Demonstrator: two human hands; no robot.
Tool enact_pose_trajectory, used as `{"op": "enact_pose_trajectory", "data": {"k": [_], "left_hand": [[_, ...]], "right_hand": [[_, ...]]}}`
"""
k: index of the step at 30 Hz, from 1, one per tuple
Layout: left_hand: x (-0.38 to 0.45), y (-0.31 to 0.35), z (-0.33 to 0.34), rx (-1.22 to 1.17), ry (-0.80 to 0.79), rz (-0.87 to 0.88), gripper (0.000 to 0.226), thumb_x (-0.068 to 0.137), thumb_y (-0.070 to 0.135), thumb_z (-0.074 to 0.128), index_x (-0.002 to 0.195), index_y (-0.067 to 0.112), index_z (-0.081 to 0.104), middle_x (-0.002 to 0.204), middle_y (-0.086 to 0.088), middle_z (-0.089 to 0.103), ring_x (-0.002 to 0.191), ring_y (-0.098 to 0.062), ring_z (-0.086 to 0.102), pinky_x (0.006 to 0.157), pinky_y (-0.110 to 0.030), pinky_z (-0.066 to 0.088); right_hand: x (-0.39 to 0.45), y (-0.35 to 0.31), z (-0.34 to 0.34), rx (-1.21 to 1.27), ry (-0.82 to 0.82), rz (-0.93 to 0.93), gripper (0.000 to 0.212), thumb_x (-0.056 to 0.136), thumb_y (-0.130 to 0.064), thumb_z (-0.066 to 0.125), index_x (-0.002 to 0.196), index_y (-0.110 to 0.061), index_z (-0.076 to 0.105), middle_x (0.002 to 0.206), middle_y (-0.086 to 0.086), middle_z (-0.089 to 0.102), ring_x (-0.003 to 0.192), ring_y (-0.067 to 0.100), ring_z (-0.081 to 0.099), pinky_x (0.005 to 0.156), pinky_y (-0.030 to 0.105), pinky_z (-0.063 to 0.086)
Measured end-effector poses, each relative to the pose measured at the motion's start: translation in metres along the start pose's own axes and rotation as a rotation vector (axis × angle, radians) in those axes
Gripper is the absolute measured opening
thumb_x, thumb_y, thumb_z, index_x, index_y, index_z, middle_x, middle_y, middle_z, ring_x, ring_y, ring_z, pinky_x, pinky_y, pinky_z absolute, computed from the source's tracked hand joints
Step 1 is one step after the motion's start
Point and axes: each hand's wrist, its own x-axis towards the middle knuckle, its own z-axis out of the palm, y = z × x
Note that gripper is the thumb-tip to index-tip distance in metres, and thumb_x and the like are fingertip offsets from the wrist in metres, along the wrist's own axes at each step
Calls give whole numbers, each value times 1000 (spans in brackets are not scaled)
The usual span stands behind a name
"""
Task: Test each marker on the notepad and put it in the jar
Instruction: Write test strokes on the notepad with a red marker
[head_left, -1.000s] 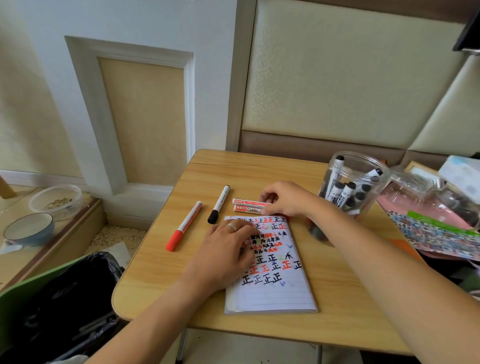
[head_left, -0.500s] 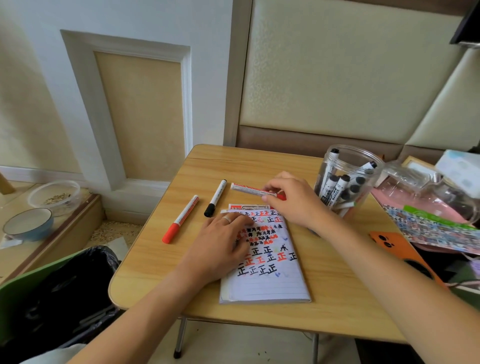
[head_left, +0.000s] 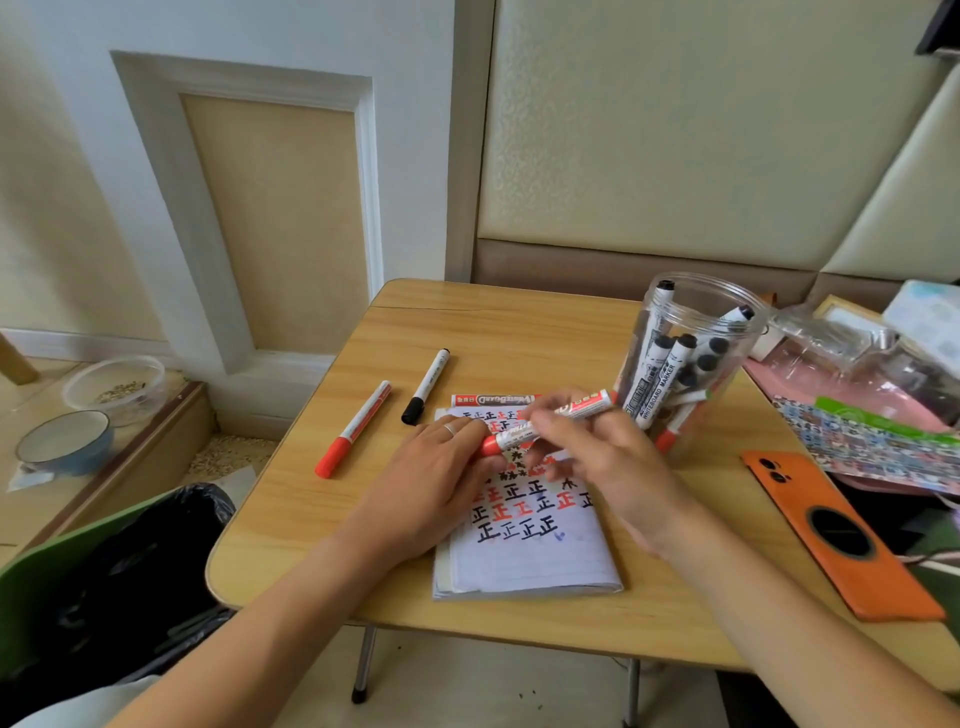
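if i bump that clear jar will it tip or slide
The jar looks like thin clear plastic, so probably light and apt to slide. It is tall, with markers leaning inside against one wall, so a high bump may tip it.

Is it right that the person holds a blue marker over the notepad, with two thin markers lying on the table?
Not quite. In the head view the marker held by the right hand over the notepad is red, not blue. Two thin markers do lie on the table.

Orange phone (head_left: 836, 535) lies on counter (head_left: 509, 332) at 3 o'clock. Black-lined bin (head_left: 119, 582) at 8 o'clock; blue bowl (head_left: 65, 441) at 9 o'clock.
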Motion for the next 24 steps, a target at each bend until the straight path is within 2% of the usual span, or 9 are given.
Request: {"op": "enact_pose_trajectory", "data": {"k": [3, 5, 7, 9, 12, 15, 17, 19, 24], "left_hand": [[1, 1, -1, 28, -69, 30, 33, 106, 49, 33, 96, 23, 50, 92, 11, 49, 85, -10, 44, 78, -30, 38], [0, 1, -2, 25, -109, 54, 33, 106, 48, 28, 100, 25, 51, 98, 11, 49, 93, -10, 45, 86, -33, 40], [-1, 2, -4, 10, -127, 70, 35, 107, 46, 23, 103, 25, 51, 106, 11, 49, 101, -10, 45, 93, -38, 40], [-1, 3, -4, 18, -132, 77, 36, 107, 45, 22, 104, 26, 52, 111, 12, 49, 104, -9, 44, 94, -40, 40], [0, 2, -1, 34, -133, 94, 39, 107, 47, 23, 104, 27, 56, 112, 12, 49, 105, -10, 45, 93, -42, 42], [0, -1, 1, -1, -125, 97, 43, 107, 49, 23, 106, 26, 59, 113, 12, 51, 107, -10, 47, 94, -43, 42], [1, -2, 1, -35, -111, 86, 42, 107, 48, 25, 105, 25, 60, 113, 11, 52, 106, -11, 49, 93, -43, 43], [1, -3, 2, -32, -105, 87, 38, 106, 46, 28, 103, 26, 60, 114, 11, 53, 106, -11, 49, 93, -44, 44], [1, -4, 3, 13, -130, 91, 39, 106, 47, 26, 104, 26, 59, 118, 11, 52, 109, -9, 46, 95, -42, 42]], "right_hand": [[3, -6, -20, -52, 121, -54, 10, 93, -14, 72, 94, -4, 68, 85, 10, 71, 79, 22, 69, 69, 29, 57], [6, -7, -35, -302, 110, -108, 7, 91, -12, 74, 87, -9, 70, 82, 5, 72, 76, 20, 69, 68, 30, 60], [7, -5, -41, -683, 64, -189, 7, 90, -25, 74, 85, -20, 71, 82, -6, 73, 78, 12, 69, 74, 35, 60], [4, -1, -36, -943, -3, -261, 18, 92, -43, 64, 88, -27, 70, 83, -13, 70, 81, 4, 66, 78, 37, 57], [2, 5, -18, -1198, -121, -311, 35, 93, -58, 48, 103, -30, 67, 96, -13, 66, 90, 9, 62, 81, 38, 54], [1, 12, -2, -1331, -145, -421, 39, 97, -50, 38, 111, -23, 63, 99, -5, 64, 93, 22, 63, 75, 40, 54], [1, 17, 4, -1363, -137, -478, 43, 97, -48, 31, 109, -20, 62, 96, -3, 63, 88, 25, 66, 66, 42, 55], [0, 21, 4, -1391, -118, -517, 43, 99, -49, 31, 111, -22, 61, 94, -5, 64, 81, 26, 67, 57, 37, 52], [-2, 21, 4, -1381, -135, -463, 27, 106, -47, 40, 119, -28, 53, 104, -5, 66, 92, 29, 65, 65, 34, 33]]}}
